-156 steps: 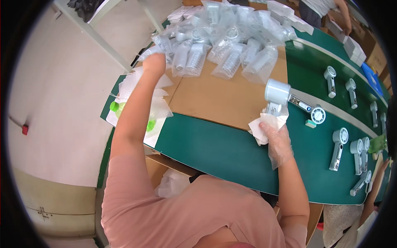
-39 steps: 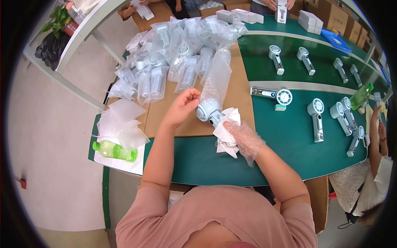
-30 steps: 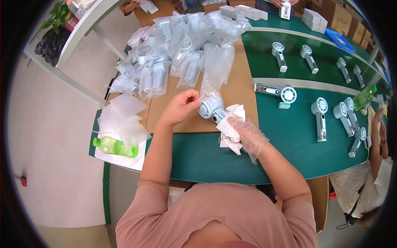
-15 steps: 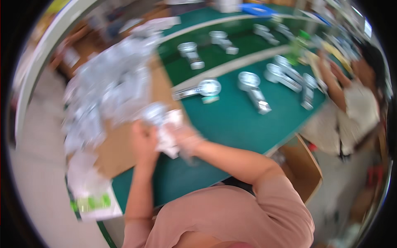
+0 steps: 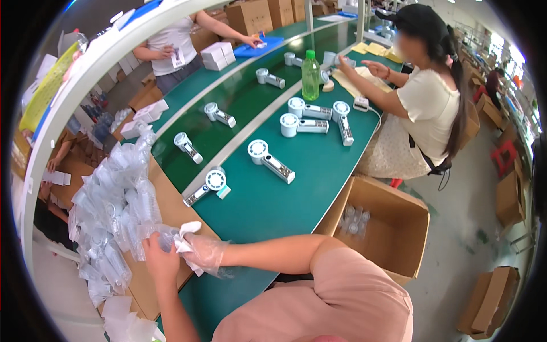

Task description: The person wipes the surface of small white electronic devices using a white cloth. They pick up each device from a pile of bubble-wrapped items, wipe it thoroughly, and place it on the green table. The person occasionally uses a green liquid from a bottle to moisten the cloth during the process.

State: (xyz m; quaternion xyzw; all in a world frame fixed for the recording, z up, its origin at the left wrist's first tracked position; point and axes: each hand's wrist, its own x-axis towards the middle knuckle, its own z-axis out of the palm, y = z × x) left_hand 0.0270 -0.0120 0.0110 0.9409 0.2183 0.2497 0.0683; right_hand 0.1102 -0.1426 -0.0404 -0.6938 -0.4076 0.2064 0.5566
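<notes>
My left hand (image 5: 162,257) is closed around a clear plastic piece (image 5: 165,236), whose exact kind I cannot make out. My right hand (image 5: 206,253), in a loose see-through glove, grips a white cloth (image 5: 187,235) and presses it against that piece. Both hands are close together over the cardboard at the left of the green table. Just beyond them, a heap of clear plastic pieces (image 5: 114,214) covers the cardboard. Nearest on the green top lies a grey-white handheld fan (image 5: 215,180) with a small pale tag beside it.
Several more handheld fans (image 5: 273,161) lie across the green table (image 5: 245,208). A green bottle (image 5: 310,77) stands farther back. An open cardboard box (image 5: 393,228) sits at my right, below the table edge. One co-worker (image 5: 427,91) sits beyond it; another person (image 5: 174,45) stands across.
The view has swung and sharpened, so the table and fans appear shifted. My hands still hold the plastic piece and the white cloth together, now lower and farther left in the picture.
</notes>
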